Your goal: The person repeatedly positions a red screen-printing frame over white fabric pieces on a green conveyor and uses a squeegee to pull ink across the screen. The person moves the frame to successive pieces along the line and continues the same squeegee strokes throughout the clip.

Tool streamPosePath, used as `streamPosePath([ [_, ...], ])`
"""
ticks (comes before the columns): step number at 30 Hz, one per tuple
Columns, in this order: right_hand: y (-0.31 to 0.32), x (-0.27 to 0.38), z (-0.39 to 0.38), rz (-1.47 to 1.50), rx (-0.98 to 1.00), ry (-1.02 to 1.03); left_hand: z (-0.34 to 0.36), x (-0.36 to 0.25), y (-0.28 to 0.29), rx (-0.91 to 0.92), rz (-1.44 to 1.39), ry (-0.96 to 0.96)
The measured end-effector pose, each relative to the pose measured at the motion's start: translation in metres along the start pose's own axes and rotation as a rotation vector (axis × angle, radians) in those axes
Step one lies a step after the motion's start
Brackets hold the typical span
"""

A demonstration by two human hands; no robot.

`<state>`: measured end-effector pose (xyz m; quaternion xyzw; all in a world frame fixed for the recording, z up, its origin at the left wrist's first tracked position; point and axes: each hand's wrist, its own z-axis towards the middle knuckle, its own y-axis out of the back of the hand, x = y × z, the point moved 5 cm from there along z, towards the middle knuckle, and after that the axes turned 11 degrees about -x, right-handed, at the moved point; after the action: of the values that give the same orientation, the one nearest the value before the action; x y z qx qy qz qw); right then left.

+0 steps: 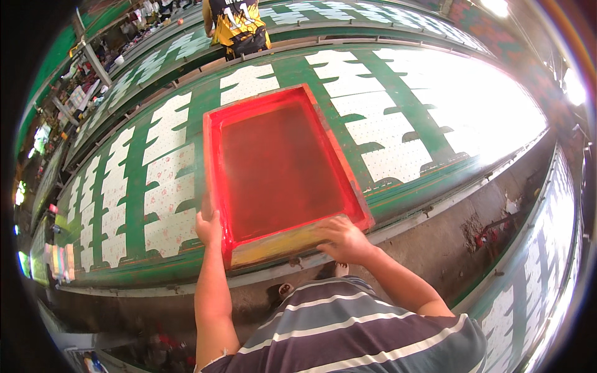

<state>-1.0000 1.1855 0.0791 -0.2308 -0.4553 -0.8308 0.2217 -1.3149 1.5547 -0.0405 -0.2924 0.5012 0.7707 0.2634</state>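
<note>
A large screen printing frame [280,168], red with ink inside and yellow-stained on its near rail, lies on the long green printing table [398,193] in front of me. My left hand [209,227] grips the frame's left side near its lower corner, thumb up. My right hand [345,239] is at the near rail toward the right corner, fingers curled over it. On both sides of the frame, pale fabric pieces [165,205] with small printed marks lie in rows on the table, some washed out by glare at the right.
Another person in a yellow and black shirt [236,28] stands beyond my table, beside a farther table with similar pieces. A second long table [522,298] runs at my lower right, across a concrete aisle [460,230]. Cluttered goods and posts [96,56] line the left.
</note>
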Motion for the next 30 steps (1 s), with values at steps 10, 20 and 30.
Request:
streamPosePath([
  [10,0.090,-0.110,-0.027,-0.091,-0.327,-0.383,0.003,-0.010,0.004,-0.017,0.062,0.109],
  [20,0.036,-0.174,0.010,0.169,-0.185,-0.826,0.005,-0.012,0.002,0.022,0.071,0.199],
  [30,0.027,-0.161,0.037,-0.040,-0.141,-0.940,0.003,0.000,-0.002,0.088,-0.004,0.227],
])
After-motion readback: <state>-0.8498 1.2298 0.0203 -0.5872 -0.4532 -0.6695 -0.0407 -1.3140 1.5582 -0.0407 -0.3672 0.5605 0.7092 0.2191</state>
